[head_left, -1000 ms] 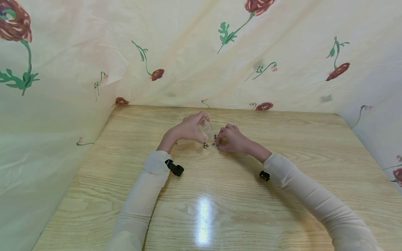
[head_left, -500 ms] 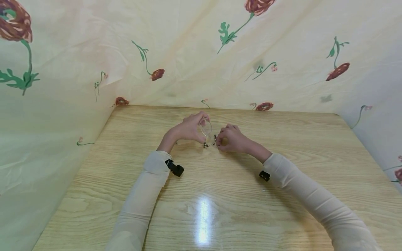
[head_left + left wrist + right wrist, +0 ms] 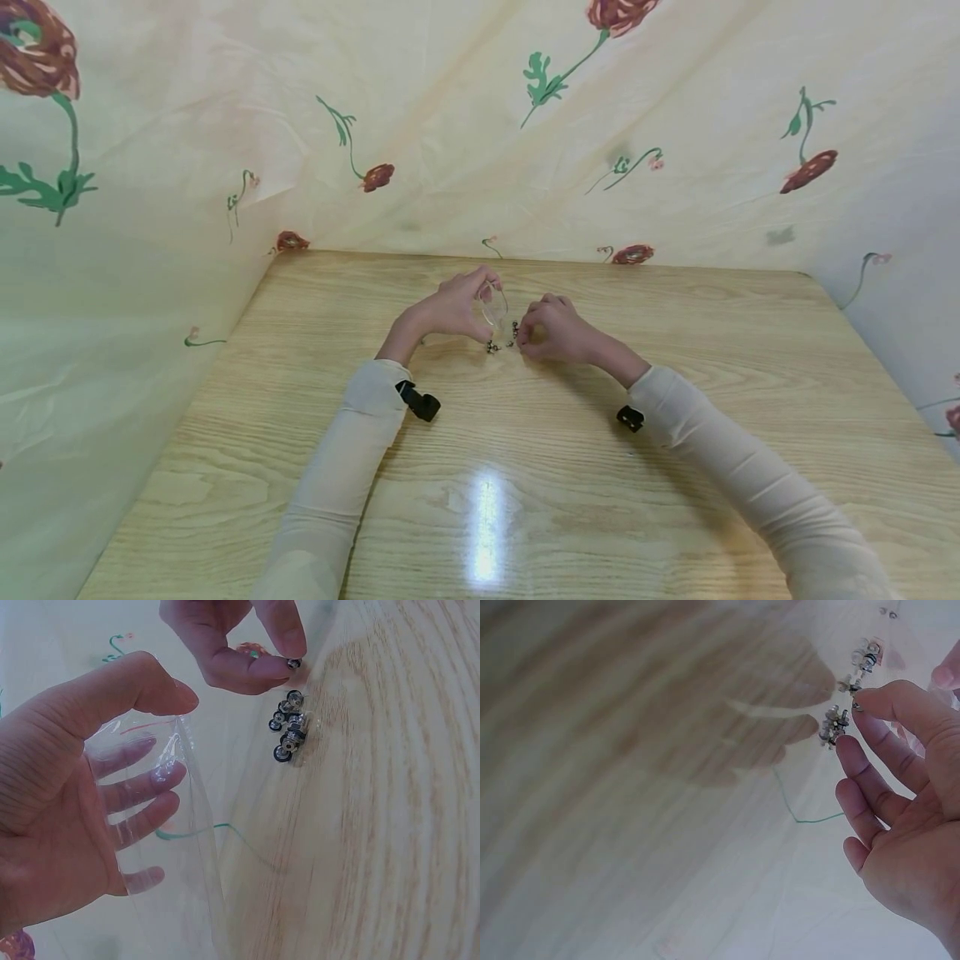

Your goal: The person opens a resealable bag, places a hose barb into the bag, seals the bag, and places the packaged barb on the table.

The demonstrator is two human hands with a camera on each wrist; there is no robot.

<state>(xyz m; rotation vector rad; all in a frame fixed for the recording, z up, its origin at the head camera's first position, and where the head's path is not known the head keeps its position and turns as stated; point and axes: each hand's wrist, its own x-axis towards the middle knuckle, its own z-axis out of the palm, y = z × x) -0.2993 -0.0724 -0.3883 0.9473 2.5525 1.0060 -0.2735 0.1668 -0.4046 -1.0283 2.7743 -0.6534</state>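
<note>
My left hand (image 3: 453, 307) holds a clear plastic bag (image 3: 187, 885) with a red line near its mouth. The thumb lies at the near side of the bag, and the other fingers show through the film. My right hand (image 3: 555, 332) pinches a tiny metal part (image 3: 294, 664) with a dark ring between thumb and index finger. Just below it on the table lies a small cluster of similar metal parts with black rings (image 3: 291, 727). In the right wrist view, one group of metal parts (image 3: 834, 727) lies by the fingertips and another group (image 3: 866, 656) lies farther off.
The wood-grain table (image 3: 480, 450) carries a bright light reflection near its front. A flower-printed cloth (image 3: 450, 125) hangs behind it and at both sides. Black straps (image 3: 418, 402) sit at the sleeved wrists.
Both hands stay almost in place. A dark bit that showed under the right fingertips a second ago no longer shows there in the head view.
</note>
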